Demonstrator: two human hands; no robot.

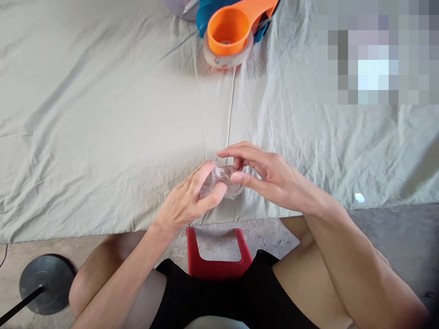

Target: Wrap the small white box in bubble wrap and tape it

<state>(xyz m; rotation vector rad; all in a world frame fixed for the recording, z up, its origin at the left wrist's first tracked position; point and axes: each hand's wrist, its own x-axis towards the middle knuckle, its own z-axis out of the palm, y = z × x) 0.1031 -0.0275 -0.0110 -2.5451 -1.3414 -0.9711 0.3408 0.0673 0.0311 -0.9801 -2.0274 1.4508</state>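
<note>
Hands: left hand [187, 201] and right hand [265, 176] both pinch a crinkled clear plastic wad [221, 181] over the wrinkled cloth's [103, 137] near edge.

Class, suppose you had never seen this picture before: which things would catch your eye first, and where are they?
First, the left hand and right hand meeting at the centre, both pinching a small clear crumpled plastic piece above the pale sheet. Next, the bright orange tape dispenser with its tape roll at the top edge. Then the red stool between the person's knees.
</note>
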